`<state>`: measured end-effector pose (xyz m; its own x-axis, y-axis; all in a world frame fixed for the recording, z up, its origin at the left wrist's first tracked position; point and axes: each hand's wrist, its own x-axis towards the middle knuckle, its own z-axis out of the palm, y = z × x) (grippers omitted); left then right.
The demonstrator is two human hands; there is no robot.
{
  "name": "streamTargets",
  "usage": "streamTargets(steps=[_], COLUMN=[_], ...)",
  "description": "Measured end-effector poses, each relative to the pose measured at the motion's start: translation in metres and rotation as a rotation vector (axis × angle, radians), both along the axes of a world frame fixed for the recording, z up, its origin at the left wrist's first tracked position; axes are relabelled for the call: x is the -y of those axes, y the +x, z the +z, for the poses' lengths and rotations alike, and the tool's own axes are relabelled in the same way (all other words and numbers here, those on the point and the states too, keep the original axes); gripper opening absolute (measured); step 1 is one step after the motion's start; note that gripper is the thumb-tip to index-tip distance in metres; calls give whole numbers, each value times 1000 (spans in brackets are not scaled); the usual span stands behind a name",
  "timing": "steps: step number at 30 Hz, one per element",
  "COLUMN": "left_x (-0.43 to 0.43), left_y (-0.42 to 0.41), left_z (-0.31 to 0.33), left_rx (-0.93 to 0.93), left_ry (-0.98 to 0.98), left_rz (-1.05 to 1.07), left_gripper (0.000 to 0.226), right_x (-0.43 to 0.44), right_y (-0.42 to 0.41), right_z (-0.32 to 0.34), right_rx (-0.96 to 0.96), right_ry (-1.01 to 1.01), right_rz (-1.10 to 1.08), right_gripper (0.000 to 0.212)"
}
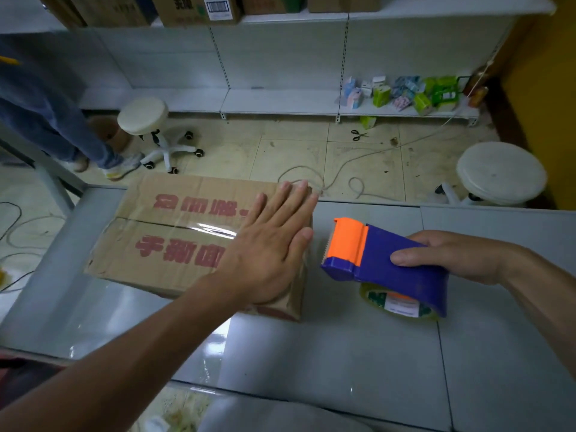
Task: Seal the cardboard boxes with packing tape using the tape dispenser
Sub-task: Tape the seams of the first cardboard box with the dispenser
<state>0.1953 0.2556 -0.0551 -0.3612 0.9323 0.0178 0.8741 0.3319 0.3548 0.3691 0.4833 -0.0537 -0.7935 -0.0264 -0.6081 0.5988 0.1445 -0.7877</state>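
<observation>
Pressing the cardboard box [162,222] on the desk [343,353] with left hand [268,254] fingers [293,201] straight, together. Gripping the tape dispenser [380,244] just beside it, right hand [467,254] fingers [420,237] curled round. Mostly hiding the tape roll [396,302] beneath, label perhaps green and white.

Site: small shop / stockroom.
Evidence:
- white metal retail shelving w/ slotted uprights [344,57] along back wall
- brown cardboard cartons [199,10] on top shelf, one w/ barcode label
- small colourful boxed goods [402,95] (green, blue, pink) on low shelf
- grey metal bench [343,353]
- round white stools on castors [143,115]
- black scissors [358,135] on beige tiled floor [296,157]
</observation>
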Motion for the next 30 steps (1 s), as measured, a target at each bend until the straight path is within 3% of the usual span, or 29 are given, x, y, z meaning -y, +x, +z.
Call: streamTargets(steps=[7,24,27,30], left_x=[1,-5,-6,-15], left_y=[1,3,3,5], left_z=[-1,0,6,16], left_rx=[10,-82,-93,-156], left_ry=[5,-7,-11,-98], left_rz=[30,68,51,-14], left_gripper=[59,58,52,44], right_x=[-3,-8,-7,-4], right_y=[2,-1,-4,-8], right_z=[2,41,49,54], right_rx=[-19,105,130,157], right_ry=[4,255,304,366], right_rz=[69,159,162,142], right_gripper=[79,62,66,53])
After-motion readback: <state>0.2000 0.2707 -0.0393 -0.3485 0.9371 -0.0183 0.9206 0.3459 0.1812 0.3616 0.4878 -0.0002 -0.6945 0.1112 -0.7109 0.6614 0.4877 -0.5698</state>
